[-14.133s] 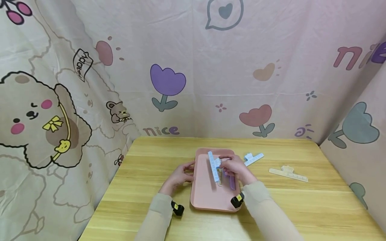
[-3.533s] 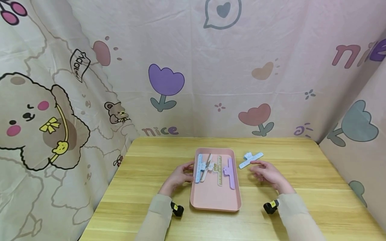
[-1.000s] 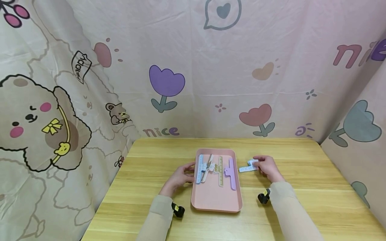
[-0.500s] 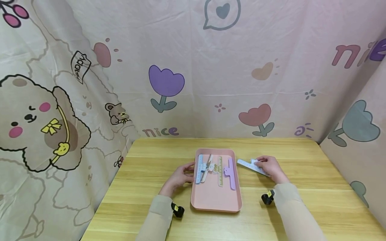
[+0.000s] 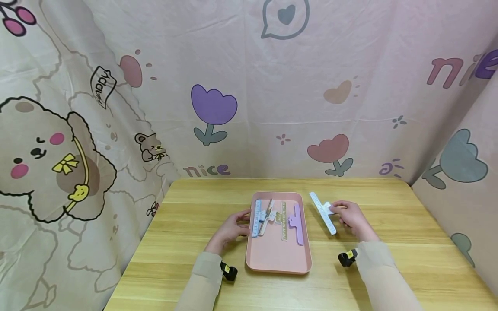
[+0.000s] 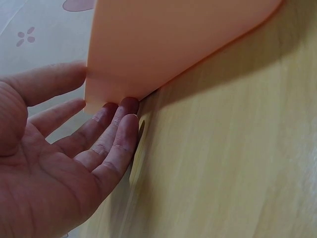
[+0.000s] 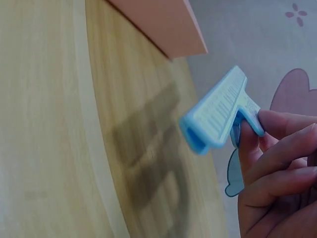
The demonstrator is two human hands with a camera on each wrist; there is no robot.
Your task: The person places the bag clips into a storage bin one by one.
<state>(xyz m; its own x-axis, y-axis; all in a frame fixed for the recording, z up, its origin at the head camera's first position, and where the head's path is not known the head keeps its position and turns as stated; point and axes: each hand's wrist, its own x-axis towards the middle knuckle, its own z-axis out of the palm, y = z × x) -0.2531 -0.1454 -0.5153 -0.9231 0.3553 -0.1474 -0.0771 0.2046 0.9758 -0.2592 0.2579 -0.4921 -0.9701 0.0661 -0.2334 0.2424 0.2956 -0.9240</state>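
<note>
Pink cloth behind the table [image 5: 194, 242] reads "nice" [image 5: 207, 169] low at the left. The left hand [image 5: 231, 227], fingers straight, touches the left rim of the pink tray [image 5: 277, 255]. Inside it lie four clips: blue [image 5: 256, 211], white [image 5: 266, 211], yellowish [image 5: 283, 219] and purple [image 5: 297, 219]; their ruler-like marks are too small to read. The right hand [image 5: 352, 217] pinches a blue clip [image 5: 322, 207] above the wood, just right of the tray.

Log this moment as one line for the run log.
right hand: pinches light blue clip, lifted off table | left hand: fingers against pink tray edge | tray: four clips
</note>
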